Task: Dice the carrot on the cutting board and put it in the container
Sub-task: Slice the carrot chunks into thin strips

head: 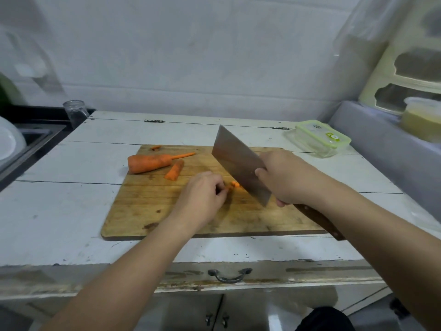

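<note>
A wooden cutting board point(148, 211) lies on the white table. At its far left rests a large carrot piece point(149, 163) with a thin tip, and a cut carrot wedge point(175, 172) lies just right of it. My left hand point(202, 197) pinches a small carrot piece point(235, 185) near the board's middle. My right hand point(285, 177) grips a cleaver point(238, 161) by its wooden handle, blade edge down beside that piece. A clear container with a green-rimmed lid point(321, 138) stands at the table's far right.
A small carrot scrap point(156, 147) lies at the board's far edge. A glass jar point(76, 113) stands at the table's back left, beside a dark sink point(31, 137). A grey ledge point(381, 139) with tubs runs along the right. A drawer handle point(229, 275) sits below the table edge.
</note>
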The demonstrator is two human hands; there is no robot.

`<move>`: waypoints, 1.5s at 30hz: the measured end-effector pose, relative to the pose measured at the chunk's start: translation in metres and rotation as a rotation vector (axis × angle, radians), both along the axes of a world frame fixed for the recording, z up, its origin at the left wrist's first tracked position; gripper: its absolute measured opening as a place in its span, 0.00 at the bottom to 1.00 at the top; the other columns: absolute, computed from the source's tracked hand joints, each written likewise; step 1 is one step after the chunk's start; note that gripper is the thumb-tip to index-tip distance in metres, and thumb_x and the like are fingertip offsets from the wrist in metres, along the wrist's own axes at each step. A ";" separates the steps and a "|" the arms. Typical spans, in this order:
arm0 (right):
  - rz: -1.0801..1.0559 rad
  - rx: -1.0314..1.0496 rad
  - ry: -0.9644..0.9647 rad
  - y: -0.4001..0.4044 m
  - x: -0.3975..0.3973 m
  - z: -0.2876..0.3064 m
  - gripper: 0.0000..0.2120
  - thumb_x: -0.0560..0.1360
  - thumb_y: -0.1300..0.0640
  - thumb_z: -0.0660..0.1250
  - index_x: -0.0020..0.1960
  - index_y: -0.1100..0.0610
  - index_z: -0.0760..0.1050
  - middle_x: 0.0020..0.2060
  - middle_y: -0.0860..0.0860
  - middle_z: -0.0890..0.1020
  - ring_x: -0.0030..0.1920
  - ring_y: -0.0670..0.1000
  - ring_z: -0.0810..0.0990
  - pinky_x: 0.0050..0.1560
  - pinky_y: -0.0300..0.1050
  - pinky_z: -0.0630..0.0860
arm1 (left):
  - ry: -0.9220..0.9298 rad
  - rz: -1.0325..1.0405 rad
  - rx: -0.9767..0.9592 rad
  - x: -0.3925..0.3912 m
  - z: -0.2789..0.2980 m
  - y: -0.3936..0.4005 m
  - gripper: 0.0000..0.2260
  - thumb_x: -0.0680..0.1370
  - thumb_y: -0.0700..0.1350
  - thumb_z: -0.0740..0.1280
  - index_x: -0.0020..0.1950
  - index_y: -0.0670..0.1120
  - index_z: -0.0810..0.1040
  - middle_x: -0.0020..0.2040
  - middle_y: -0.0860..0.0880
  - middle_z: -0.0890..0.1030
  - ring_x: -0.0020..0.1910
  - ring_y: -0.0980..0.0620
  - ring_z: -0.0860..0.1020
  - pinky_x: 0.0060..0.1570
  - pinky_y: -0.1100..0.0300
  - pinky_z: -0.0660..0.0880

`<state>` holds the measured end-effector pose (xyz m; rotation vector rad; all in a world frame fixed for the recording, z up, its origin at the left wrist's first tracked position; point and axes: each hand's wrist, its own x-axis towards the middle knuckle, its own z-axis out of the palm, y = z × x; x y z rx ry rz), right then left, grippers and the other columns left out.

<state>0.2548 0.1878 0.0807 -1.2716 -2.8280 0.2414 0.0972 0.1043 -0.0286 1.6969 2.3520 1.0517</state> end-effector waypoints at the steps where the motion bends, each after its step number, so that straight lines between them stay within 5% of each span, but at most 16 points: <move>1: 0.013 0.017 -0.028 -0.003 0.004 0.002 0.13 0.83 0.54 0.58 0.44 0.59 0.75 0.34 0.53 0.80 0.35 0.54 0.82 0.39 0.47 0.80 | -0.002 0.000 -0.005 0.000 0.000 0.001 0.09 0.80 0.47 0.71 0.39 0.49 0.79 0.41 0.56 0.74 0.44 0.55 0.74 0.43 0.60 0.70; 4: 0.032 0.018 -0.160 -0.013 0.005 -0.002 0.02 0.80 0.57 0.66 0.51 0.56 0.75 0.38 0.53 0.80 0.32 0.52 0.79 0.36 0.46 0.79 | -0.012 -0.005 -0.005 -0.001 -0.001 0.000 0.09 0.79 0.46 0.71 0.39 0.49 0.79 0.41 0.56 0.75 0.43 0.56 0.74 0.42 0.60 0.72; 8: 0.017 0.011 -0.234 -0.016 -0.016 -0.015 0.10 0.76 0.64 0.71 0.55 0.57 0.74 0.38 0.52 0.79 0.31 0.51 0.77 0.28 0.41 0.70 | -0.018 -0.005 -0.016 0.001 0.002 0.000 0.08 0.80 0.47 0.71 0.41 0.48 0.80 0.42 0.54 0.75 0.43 0.54 0.74 0.42 0.58 0.72; 14: 0.016 -0.064 -0.170 -0.007 -0.017 -0.004 0.07 0.81 0.59 0.65 0.54 0.60 0.80 0.34 0.53 0.85 0.30 0.50 0.84 0.28 0.39 0.75 | -0.010 0.001 -0.034 0.002 0.004 -0.003 0.08 0.81 0.49 0.69 0.45 0.47 0.82 0.45 0.52 0.77 0.47 0.52 0.75 0.47 0.55 0.75; 19: -0.004 -0.052 -0.037 -0.010 0.006 0.009 0.08 0.84 0.55 0.58 0.53 0.56 0.74 0.32 0.53 0.80 0.29 0.51 0.82 0.33 0.44 0.77 | -0.101 0.053 0.015 0.002 0.007 -0.006 0.05 0.80 0.50 0.68 0.45 0.53 0.79 0.45 0.57 0.75 0.45 0.57 0.75 0.42 0.63 0.72; 22: 0.013 -0.027 -0.085 -0.014 0.006 0.000 0.07 0.83 0.55 0.60 0.49 0.58 0.74 0.35 0.53 0.80 0.34 0.54 0.81 0.41 0.48 0.81 | -0.106 0.060 0.009 0.001 0.005 -0.005 0.07 0.79 0.47 0.69 0.42 0.54 0.78 0.45 0.58 0.74 0.44 0.57 0.75 0.41 0.63 0.71; 24: 0.016 -0.037 -0.169 -0.019 0.002 -0.006 0.03 0.79 0.59 0.67 0.51 0.57 0.74 0.38 0.53 0.80 0.33 0.53 0.81 0.38 0.45 0.80 | -0.073 0.032 -0.015 0.001 0.004 -0.005 0.06 0.79 0.47 0.71 0.42 0.52 0.79 0.45 0.57 0.76 0.45 0.56 0.76 0.44 0.60 0.75; 28: 0.007 -0.067 -0.251 -0.023 -0.014 -0.010 0.12 0.76 0.63 0.72 0.58 0.58 0.75 0.44 0.54 0.81 0.35 0.51 0.81 0.31 0.42 0.76 | -0.026 0.017 -0.032 0.000 0.003 -0.005 0.06 0.80 0.46 0.71 0.43 0.50 0.79 0.45 0.54 0.77 0.46 0.53 0.76 0.45 0.58 0.74; 33: 0.020 -0.088 -0.175 -0.016 -0.022 -0.007 0.07 0.81 0.60 0.66 0.56 0.61 0.79 0.37 0.55 0.85 0.35 0.53 0.85 0.31 0.41 0.77 | -0.016 0.012 -0.041 0.001 0.004 -0.008 0.04 0.80 0.47 0.70 0.46 0.49 0.82 0.47 0.52 0.78 0.49 0.52 0.76 0.50 0.54 0.76; 37: -0.033 -0.107 0.024 -0.013 -0.002 0.000 0.13 0.83 0.54 0.57 0.45 0.59 0.74 0.33 0.54 0.81 0.29 0.52 0.81 0.28 0.43 0.75 | -0.162 0.027 -0.013 -0.002 0.005 -0.015 0.05 0.80 0.49 0.72 0.54 0.52 0.83 0.50 0.55 0.81 0.49 0.58 0.78 0.51 0.58 0.79; 41: 0.019 -0.053 -0.110 -0.019 0.008 0.007 0.08 0.83 0.56 0.60 0.48 0.58 0.75 0.29 0.53 0.82 0.29 0.51 0.82 0.37 0.46 0.79 | -0.166 0.077 0.020 -0.006 0.003 -0.018 0.03 0.78 0.46 0.74 0.49 0.52 0.81 0.49 0.55 0.79 0.47 0.59 0.78 0.50 0.58 0.79; 45: 0.058 -0.031 -0.144 -0.024 0.008 0.004 0.09 0.84 0.54 0.56 0.51 0.56 0.72 0.31 0.55 0.83 0.27 0.50 0.82 0.35 0.44 0.77 | -0.089 0.052 0.026 -0.004 0.003 -0.019 0.02 0.79 0.45 0.72 0.47 0.51 0.84 0.45 0.57 0.75 0.46 0.59 0.75 0.44 0.67 0.72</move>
